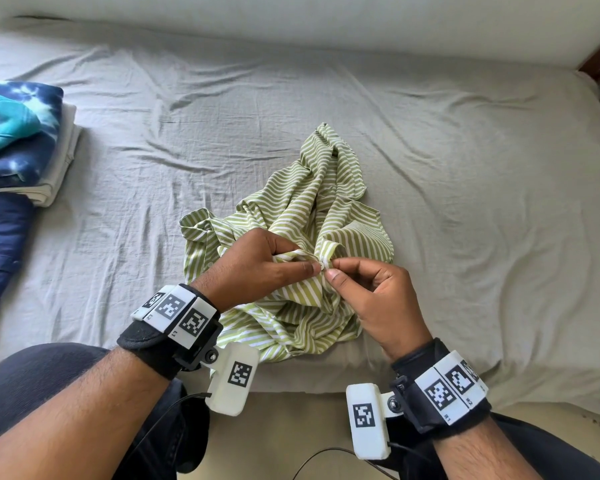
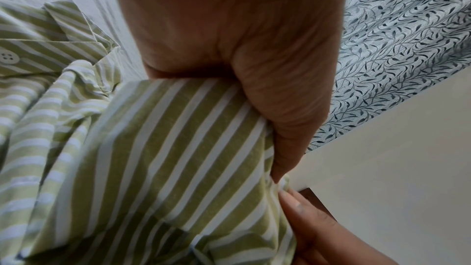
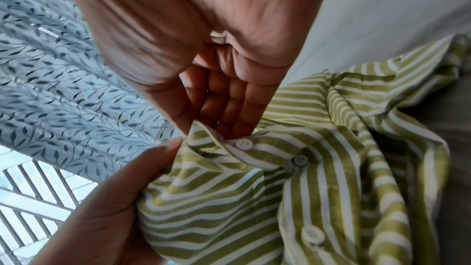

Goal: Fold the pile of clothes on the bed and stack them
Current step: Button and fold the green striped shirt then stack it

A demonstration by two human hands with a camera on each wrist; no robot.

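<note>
Head view: a crumpled green-and-white striped button-up shirt (image 1: 302, 244) lies in a heap on the grey wrinkled bed sheet (image 1: 465, 168), near the bed's front edge and just ahead of the person's knees. Fabric bunched, unfolded, stripes running in several directions; one end trails toward the far side of the bed. Left hand (image 1: 253, 261) pinches a gathered fold of the shirt between thumb and forefinger. Right hand (image 1: 371, 299) meets it fingertip to fingertip, thumb and forefinger pinching the same edge at a small white button (image 1: 322, 265). At the left edge of the bed, well apart from the shirt, sits a stack of folded clothes (image 1: 21, 143): a blue tie-dye garment on top of pale folded pieces, with a dark navy item beside it.

Left wrist view: the left hand (image 2: 254, 67) is curled over a broad striped panel (image 2: 165, 158), thumb pressed along its edge. The collar point and a white four-hole button (image 2: 8, 58) show at left. The right hand's fingertips (image 2: 293, 203) touch the same edge.

Right wrist view: the right hand (image 3: 203, 57) pinches the shirt's button edge; the left hand's thumb (image 3: 163, 152) nips the fabric just beside it. Three buttons run along the shirt's front edge (image 3: 293, 158). A leaf-patterned curtain (image 3: 63, 98) hangs behind.
</note>
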